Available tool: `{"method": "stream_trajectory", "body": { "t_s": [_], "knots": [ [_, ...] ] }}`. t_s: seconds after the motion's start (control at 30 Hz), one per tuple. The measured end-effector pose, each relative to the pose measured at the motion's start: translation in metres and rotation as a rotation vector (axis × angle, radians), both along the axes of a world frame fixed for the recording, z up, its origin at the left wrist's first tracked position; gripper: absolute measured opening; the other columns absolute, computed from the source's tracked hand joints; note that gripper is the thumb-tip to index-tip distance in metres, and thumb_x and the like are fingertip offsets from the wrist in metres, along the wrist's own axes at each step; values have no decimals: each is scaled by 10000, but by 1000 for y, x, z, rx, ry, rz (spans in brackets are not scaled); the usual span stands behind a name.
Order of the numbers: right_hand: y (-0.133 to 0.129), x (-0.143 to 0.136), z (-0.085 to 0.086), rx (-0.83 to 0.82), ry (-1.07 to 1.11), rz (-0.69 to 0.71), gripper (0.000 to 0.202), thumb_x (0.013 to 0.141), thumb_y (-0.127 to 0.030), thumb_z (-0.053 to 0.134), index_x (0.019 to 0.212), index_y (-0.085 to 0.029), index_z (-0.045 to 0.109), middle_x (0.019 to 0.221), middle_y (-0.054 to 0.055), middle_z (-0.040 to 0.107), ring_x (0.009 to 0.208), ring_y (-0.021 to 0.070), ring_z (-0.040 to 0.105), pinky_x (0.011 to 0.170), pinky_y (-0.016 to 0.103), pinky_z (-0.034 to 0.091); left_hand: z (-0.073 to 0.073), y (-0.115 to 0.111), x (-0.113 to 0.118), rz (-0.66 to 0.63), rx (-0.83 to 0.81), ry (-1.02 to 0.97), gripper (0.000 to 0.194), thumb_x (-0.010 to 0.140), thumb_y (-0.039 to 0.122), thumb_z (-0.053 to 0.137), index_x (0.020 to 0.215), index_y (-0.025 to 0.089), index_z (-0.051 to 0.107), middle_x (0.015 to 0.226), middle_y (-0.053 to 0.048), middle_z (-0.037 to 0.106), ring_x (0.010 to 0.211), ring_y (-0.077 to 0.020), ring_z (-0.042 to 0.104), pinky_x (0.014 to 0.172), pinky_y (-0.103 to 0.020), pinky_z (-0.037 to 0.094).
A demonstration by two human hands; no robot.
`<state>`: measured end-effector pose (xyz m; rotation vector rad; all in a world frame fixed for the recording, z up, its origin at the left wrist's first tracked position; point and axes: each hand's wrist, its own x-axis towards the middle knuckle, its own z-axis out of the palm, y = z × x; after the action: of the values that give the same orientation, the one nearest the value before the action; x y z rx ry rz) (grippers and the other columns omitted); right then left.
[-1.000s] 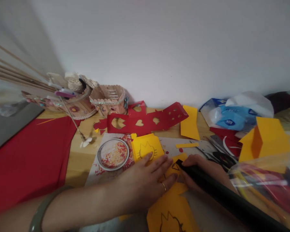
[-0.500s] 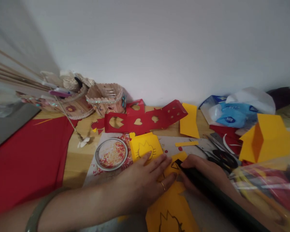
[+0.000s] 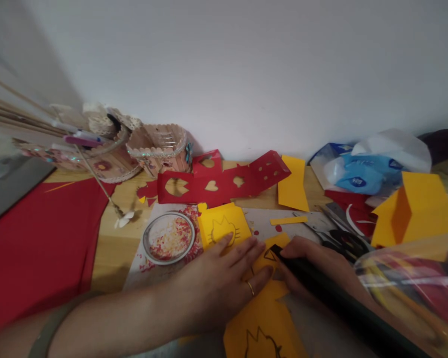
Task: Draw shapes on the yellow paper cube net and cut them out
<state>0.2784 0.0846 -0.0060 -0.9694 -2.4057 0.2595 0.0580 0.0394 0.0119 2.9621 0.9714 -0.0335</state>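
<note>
My left hand (image 3: pixel 227 278) lies flat with fingers spread on yellow card, a ring on one finger. Under its fingertips is a yellow card panel (image 3: pixel 242 219) with a cat-head outline and whiskers drawn in black. My right hand (image 3: pixel 317 258) is closed around a long black pen-like tool (image 3: pixel 332 293); its exact kind does not show. The tool's tip rests on a yellow flap by a small black outline, just right of my left fingers. Below, a further yellow panel (image 3: pixel 263 323) carries another cat outline, cut off by the frame's bottom edge.
A round metal-rimmed dish (image 3: pixel 168 237) with red and yellow bits is at left. Behind lies red cut-out card (image 3: pixel 224 184). Scissors (image 3: pixel 343 243), folded yellow card (image 3: pixel 421 214) and a clear bag (image 3: pixel 414 283) lie right. Decorated baskets (image 3: pixel 159 149) and red sheets (image 3: pixel 41 238) stand left.
The view has shifted slightly, so the dish and baskets sit a little farther left. Both hands and the black tool stay almost in place on the card.
</note>
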Motion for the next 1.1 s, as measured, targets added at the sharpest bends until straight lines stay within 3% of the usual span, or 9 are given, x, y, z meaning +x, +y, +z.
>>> {"method": "stream_trajectory", "body": {
  "t_s": [0.4, 0.77, 1.1],
  "knots": [
    [0, 2, -6, -1, -1, 44, 193, 737, -126, 495, 848, -271, 435, 619, -52, 583, 460, 129, 577, 427, 235, 406, -2, -1, 0, -1, 35, -23, 518, 903, 338, 568, 1381, 159, 479, 1456, -195, 384, 1354, -305, 397, 1002, -490, 458],
    [-1, 1, -2, -1, -14, 66, 230, 713, -105, 478, 855, -268, 398, 618, -58, 574, 478, 122, 586, 451, 220, 403, 0, -2, -1, 5, -4, 18, 548, 902, 365, 578, 1402, 174, 454, 1470, -184, 360, 1362, -303, 383, 1011, -498, 451],
    [-2, -2, 3, -34, 12, 46, 228, 664, -99, 475, 803, -262, 396, 571, -55, 558, 443, 136, 557, 436, 234, 392, 0, 1, 0, 6, -31, 33, 522, 927, 293, 518, 1423, 162, 422, 1486, -183, 322, 1377, -307, 355, 1015, -517, 446]
  ]
}}
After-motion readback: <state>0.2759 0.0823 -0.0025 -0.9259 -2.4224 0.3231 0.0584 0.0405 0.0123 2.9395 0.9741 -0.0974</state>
